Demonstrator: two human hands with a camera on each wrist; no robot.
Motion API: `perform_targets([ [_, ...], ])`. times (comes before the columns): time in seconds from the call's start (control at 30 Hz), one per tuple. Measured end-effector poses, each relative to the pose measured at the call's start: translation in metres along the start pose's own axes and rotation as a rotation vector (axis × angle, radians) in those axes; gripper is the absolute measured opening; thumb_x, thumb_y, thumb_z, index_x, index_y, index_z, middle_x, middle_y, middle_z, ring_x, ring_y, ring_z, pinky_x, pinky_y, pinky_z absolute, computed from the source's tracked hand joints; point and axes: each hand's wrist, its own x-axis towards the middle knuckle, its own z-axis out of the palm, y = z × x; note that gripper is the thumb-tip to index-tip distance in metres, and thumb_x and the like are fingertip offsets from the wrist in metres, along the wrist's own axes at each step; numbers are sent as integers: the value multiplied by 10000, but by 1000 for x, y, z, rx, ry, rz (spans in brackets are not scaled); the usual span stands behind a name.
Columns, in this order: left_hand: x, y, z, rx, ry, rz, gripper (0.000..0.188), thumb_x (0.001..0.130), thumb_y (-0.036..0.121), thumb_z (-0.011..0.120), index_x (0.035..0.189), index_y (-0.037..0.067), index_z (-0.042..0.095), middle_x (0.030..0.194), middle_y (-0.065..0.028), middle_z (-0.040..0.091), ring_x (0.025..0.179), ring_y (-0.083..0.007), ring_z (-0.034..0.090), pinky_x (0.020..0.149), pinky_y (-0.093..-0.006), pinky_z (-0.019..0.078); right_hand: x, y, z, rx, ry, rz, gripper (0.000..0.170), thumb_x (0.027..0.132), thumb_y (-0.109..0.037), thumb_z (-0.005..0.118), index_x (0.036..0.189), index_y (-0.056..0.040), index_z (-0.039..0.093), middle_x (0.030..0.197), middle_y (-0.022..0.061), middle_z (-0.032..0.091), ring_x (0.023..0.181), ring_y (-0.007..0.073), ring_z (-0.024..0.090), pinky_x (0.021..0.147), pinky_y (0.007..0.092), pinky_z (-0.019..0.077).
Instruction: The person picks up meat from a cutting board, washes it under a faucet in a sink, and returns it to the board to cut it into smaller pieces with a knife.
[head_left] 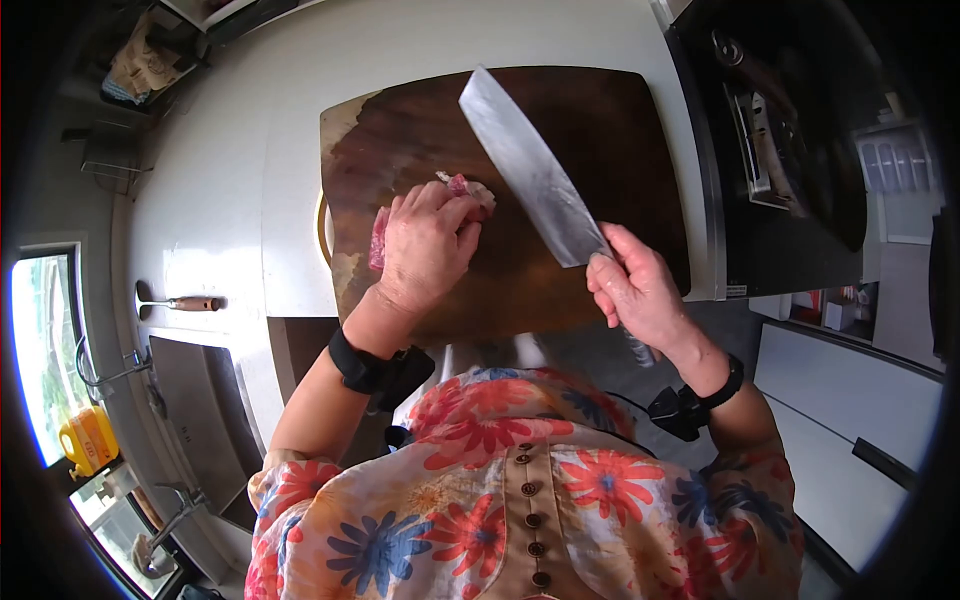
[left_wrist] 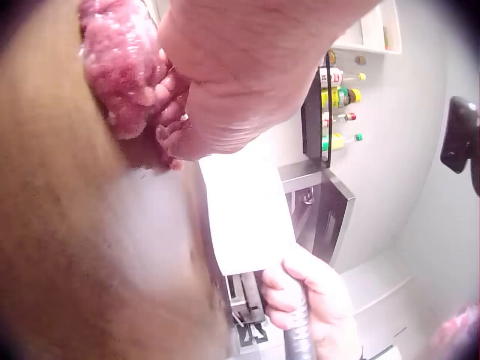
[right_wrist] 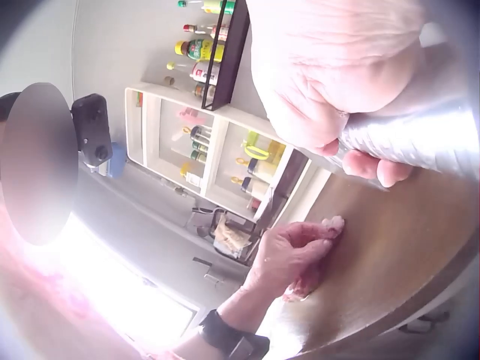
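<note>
A raw red piece of meat [head_left: 378,240] lies on the left part of a dark wooden cutting board [head_left: 600,130]. My left hand [head_left: 428,238] grips it from above with curled fingers, and its ends stick out on both sides. In the left wrist view the marbled meat [left_wrist: 124,67] shows beside the palm. My right hand [head_left: 638,285] holds a broad kitchen knife [head_left: 535,170] by its ribbed metal handle. The blade slants up and left over the board, its edge side apart from the meat. In the right wrist view my fingers wrap the handle [right_wrist: 412,135].
A black stove [head_left: 790,140] stands right of the board. A spatula with a wooden handle [head_left: 185,303] lies on the white counter [head_left: 220,200] at left, near the sink [head_left: 200,400]. A plate rim [head_left: 325,230] peeks out from under the board. Bottles [right_wrist: 201,50] stand on a wall rack.
</note>
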Motion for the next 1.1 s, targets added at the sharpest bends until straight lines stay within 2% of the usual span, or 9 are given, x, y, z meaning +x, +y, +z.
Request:
perform_targets([
  [0.07, 2, -2, 2, -76, 152, 89, 120, 760, 102, 687, 878, 118, 703, 918, -71, 626, 901, -274, 597, 818, -388, 472, 3, -2, 3, 5, -26, -18, 281, 971, -116, 476, 1242, -43, 496, 686, 5, 535, 527, 58, 490, 463, 223, 430],
  [0.17, 2, -7, 7, -57, 179, 127, 138, 749, 136, 688, 887, 122, 688, 954, -59, 607, 909, -274, 573, 796, -397, 447, 7, -8, 4, -57, -93, -12, 248, 966, -102, 473, 1205, -46, 509, 671, 21, 542, 538, 83, 499, 510, 250, 448],
  [0.47, 3, -11, 8, -35, 135, 53, 162, 765, 124, 709, 923, 89, 708, 970, -83, 634, 935, -280, 594, 830, -383, 487, 22, -2, -3, -203, -70, -70, 156, 954, -82, 465, 1085, -7, 505, 655, 102, 558, 589, 171, 565, 581, 311, 480],
  [0.73, 4, -11, 7, -52, 152, 66, 167, 765, 110, 708, 930, 82, 701, 991, -84, 620, 938, -281, 592, 816, -373, 497, 19, -5, -6, -247, -72, -124, 240, 949, -74, 476, 1179, -21, 516, 655, 116, 554, 575, 187, 560, 582, 312, 481],
  [0.8, 5, -11, 7, -48, 152, 72, 164, 767, 112, 708, 928, 81, 701, 997, -84, 620, 941, -281, 592, 816, -374, 497, 19, -4, -6, -291, -91, -214, 289, 980, -61, 437, 1260, -12, 490, 671, -14, 497, 518, 43, 454, 472, 208, 407],
  [0.83, 6, -11, 7, -60, 153, 75, 163, 769, 112, 707, 928, 80, 699, 999, -83, 621, 941, -280, 592, 811, -374, 498, 20, -4, -5, -291, -92, -212, 289, 980, -61, 437, 1260, -12, 490, 671, -14, 497, 518, 43, 454, 472, 208, 407],
  [0.93, 8, -10, 7, -74, 153, 85, 159, 774, 115, 706, 929, 80, 696, 1004, -78, 623, 939, -276, 593, 797, -373, 501, 23, -5, -4, -297, -126, -233, 287, 973, -58, 442, 1252, -10, 491, 659, 4, 505, 522, 63, 467, 489, 227, 421],
  [1.0, 8, -10, 7, -75, 152, 92, 156, 777, 116, 705, 928, 81, 695, 1006, -75, 625, 936, -274, 594, 788, -372, 504, 26, -5, -6, -399, -45, -245, 234, 945, -58, 479, 1174, -21, 512, 653, 139, 567, 583, 235, 613, 562, 336, 485],
  [1.1, 10, -10, 6, -87, 159, 101, 154, 780, 122, 706, 928, 84, 693, 992, -70, 625, 926, -272, 594, 763, -371, 507, 27, -13, -11, -393, -63, -175, 229, 947, -57, 477, 1171, -22, 511, 647, 140, 567, 571, 244, 611, 551, 339, 481],
])
